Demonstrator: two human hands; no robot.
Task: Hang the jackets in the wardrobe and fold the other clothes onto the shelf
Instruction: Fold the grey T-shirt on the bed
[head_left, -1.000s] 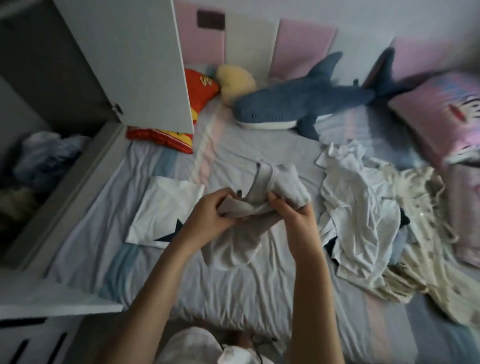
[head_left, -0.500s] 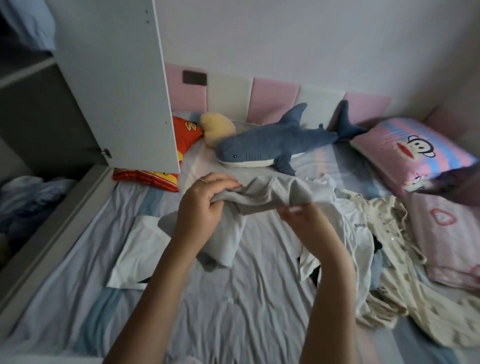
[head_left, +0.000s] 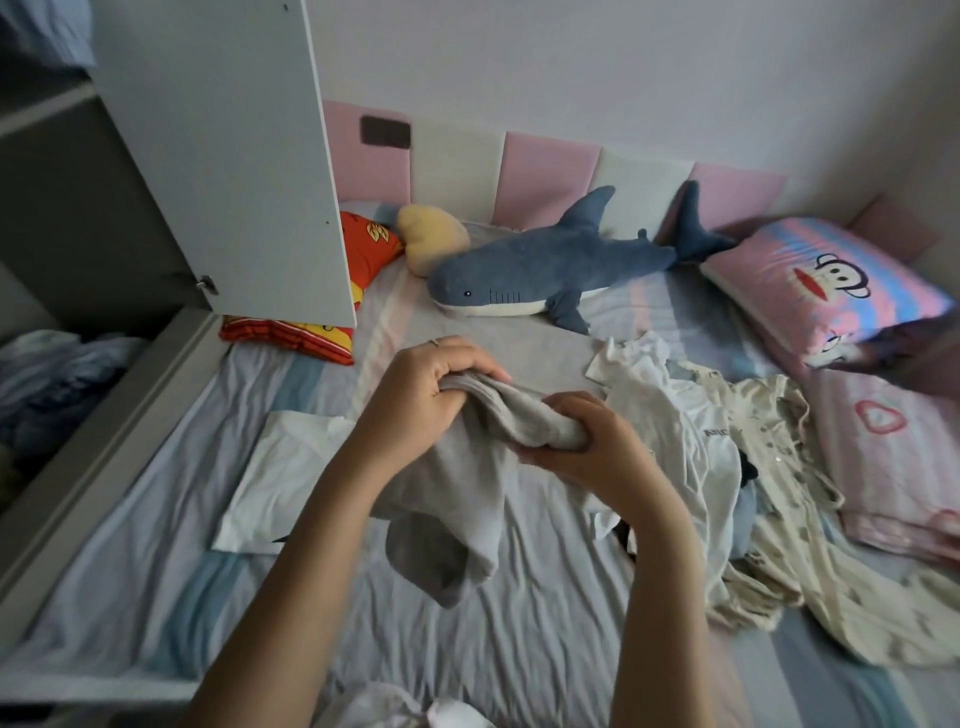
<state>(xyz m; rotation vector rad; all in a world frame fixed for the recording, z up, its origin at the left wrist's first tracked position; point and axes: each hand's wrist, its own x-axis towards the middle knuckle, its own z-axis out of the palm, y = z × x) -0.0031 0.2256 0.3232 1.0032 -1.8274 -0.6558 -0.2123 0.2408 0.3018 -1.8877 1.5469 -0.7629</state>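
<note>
Now both hands, left (head_left: 415, 395) and right (head_left: 587, 441), clutch soft bunched grey garment (head_left: 467, 499); limp folds dangle over wrinkled sheet (head_left: 519, 649).

Open going over the bare bed sheet (head_left: 519, 654) in the near centre. Hemmed in right by a heap of clothes (head_left: 691, 447), far by a plush shark (head_left: 545, 270), left by a folded white garment (head_left: 291, 467) and the swung-out wardrobe door (head_left: 223, 156).

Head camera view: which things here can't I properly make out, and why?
1. The grey garment, head view: bunched up, so its type is unclear.
2. The red cushion: partly hidden behind the wardrobe door.
3. The clothes in the wardrobe: dim, cut off by the left edge.
4. The pale clothes pile: tangled, pieces uncountable.
</note>
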